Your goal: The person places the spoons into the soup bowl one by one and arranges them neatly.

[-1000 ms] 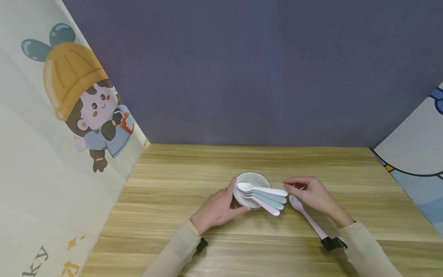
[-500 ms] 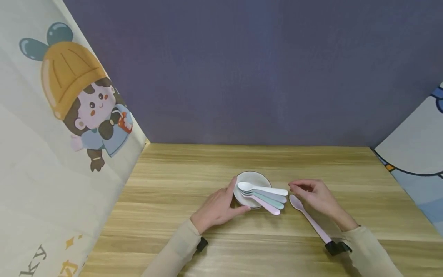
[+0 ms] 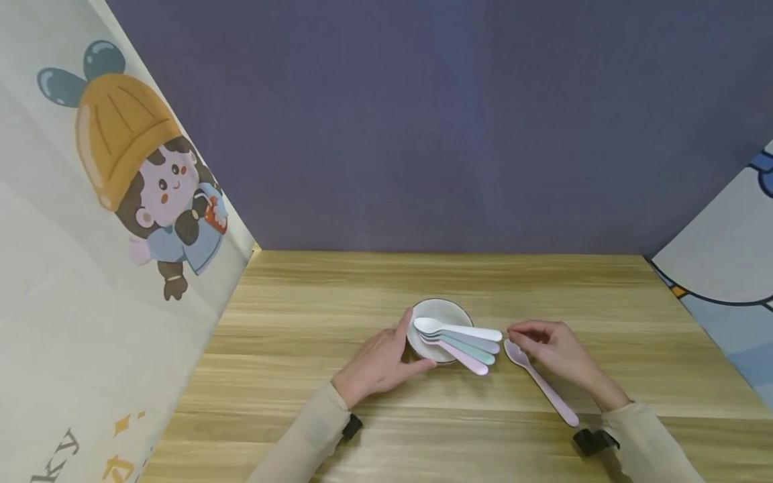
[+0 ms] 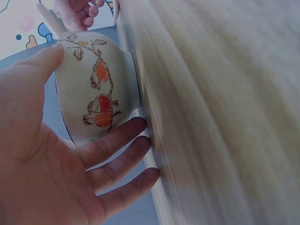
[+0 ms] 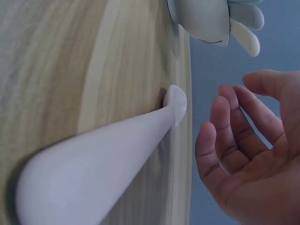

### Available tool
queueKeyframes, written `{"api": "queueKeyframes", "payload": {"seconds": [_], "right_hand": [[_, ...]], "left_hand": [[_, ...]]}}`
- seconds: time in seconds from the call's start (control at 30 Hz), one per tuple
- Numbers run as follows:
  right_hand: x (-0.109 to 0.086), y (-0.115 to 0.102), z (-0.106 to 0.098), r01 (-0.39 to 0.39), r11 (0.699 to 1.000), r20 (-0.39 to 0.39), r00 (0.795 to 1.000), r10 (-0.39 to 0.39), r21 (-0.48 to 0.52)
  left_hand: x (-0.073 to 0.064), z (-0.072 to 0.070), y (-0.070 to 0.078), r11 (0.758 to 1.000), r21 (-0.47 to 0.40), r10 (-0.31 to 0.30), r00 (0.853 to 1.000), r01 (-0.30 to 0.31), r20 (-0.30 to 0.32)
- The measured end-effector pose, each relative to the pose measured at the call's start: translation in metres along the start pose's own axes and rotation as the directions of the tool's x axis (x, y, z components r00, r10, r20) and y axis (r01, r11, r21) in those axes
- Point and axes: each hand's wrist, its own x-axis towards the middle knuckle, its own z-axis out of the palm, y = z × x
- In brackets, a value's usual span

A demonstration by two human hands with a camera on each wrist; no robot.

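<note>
A white bowl (image 3: 439,310) with a dark rim stands mid-table; the left wrist view shows fruit painted on its outer wall. Inside lie several spoons, their handles jutting over the right rim: white (image 3: 477,333), grey-blue, mint (image 3: 480,356) and pink (image 3: 472,363). My left hand (image 3: 380,362) holds the bowl from the left, thumb and fingers spread around its side. To the right, a pale pink spoon (image 3: 546,389) lies on the table. Just above its bowl end hovers my right hand (image 3: 558,352), fingers loosely bent and holding nothing, seen also in the right wrist view.
The wood-grain table (image 3: 302,288) ends at a dark blue-grey panel (image 3: 386,134) behind. A cartoon-printed sheet (image 3: 60,235) borders it on the left, another printed sheet (image 3: 725,282) on the right. Each wrist wears a black strap.
My right hand has shifted slightly right and toward me, away from the handles of the spoons in the bowl. Left hand, bowl and spoons stay where they were.
</note>
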Motion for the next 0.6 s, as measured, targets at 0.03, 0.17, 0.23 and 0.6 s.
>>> {"api": "queueKeyframes", "payload": {"seconds": [0.03,0.17,0.23,0.6], "right_hand": [[-0.001,0.0,0.0,-0.001,1.0,0.002,1.0,0.001,0.002],[-0.002,0.0,0.001,-0.006,1.0,0.002,1.0,0.006,0.004],[-0.003,0.001,0.001,-0.002,1.0,-0.002,1.0,0.002,0.0],[-0.005,0.011,0.003,-0.003,0.999,-0.022,1.0,0.002,-0.043]], "left_hand": [[0.0,0.0,0.0,1.0,-0.001,-0.001,1.0,0.001,0.0],[-0.001,0.0,-0.001,1.0,-0.009,-0.007,1.0,0.007,0.002],[-0.001,0.0,-0.001,1.0,-0.012,-0.008,1.0,0.008,0.002],[-0.001,0.0,0.002,1.0,0.005,-0.01,1.0,0.01,0.007]]}}
